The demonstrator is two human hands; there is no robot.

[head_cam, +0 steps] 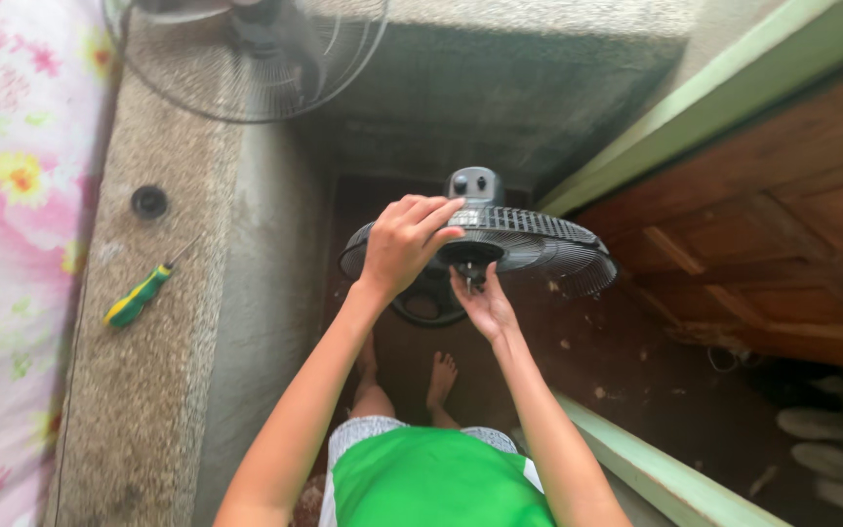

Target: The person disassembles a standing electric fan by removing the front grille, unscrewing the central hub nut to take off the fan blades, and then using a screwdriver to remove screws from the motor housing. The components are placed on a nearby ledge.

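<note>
above a dark floor, both hands, left [404, 244] and right [485, 304], grasp a black ribbed fan grille [529, 249].

Behind the left hand [404, 246], hidden: the near-left rim of the black fan guard [529, 239]. Beneath the guard's hub, covered by the right hand [485, 304]: whatever small part sits in its fingers, too small to tell. Above and left of the guard, cut off by the top edge and blurred: a second fan [246, 59]. Far left of the guard, cropped by the side edge: flowered cloth [7, 195]. Lower right of the guard, dim and cut off: pale shapes [836, 439], kind unclear.
</note>
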